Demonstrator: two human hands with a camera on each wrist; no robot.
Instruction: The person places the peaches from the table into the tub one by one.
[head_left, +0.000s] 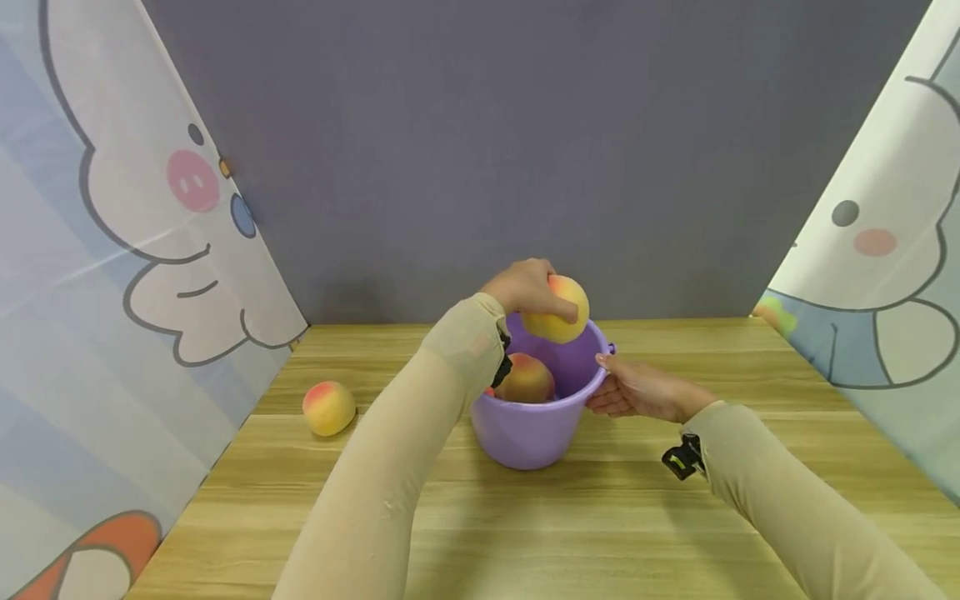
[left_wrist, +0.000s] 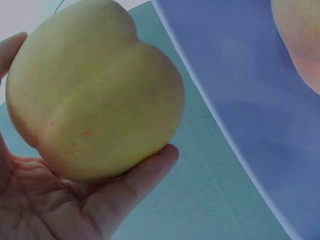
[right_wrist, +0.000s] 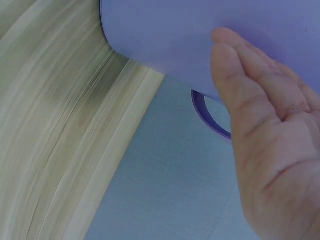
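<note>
My left hand (head_left: 530, 287) grips a yellow-and-red peach (head_left: 566, 310) over the far side of a purple bucket (head_left: 522, 429). In the left wrist view the peach (left_wrist: 95, 95) sits between thumb and fingers, its crease showing, beside the bucket's pale rim. Another peach (head_left: 527, 379) lies inside the bucket, and a bit of red shows beside it, partly hidden by my left wrist. With the thumb at the rim and the fingers along the outer wall, my right hand (head_left: 645, 390) holds the bucket's right side. The right wrist view shows those fingers (right_wrist: 250, 95) lying against the wall.
A single peach (head_left: 329, 408) rests on the wood-grain table (head_left: 570, 533) left of the bucket. Behind the table stands a grey panel (head_left: 480, 158), with cartoon-printed sheets on both sides. The bucket's purple handle (right_wrist: 207, 117) hangs near the right hand.
</note>
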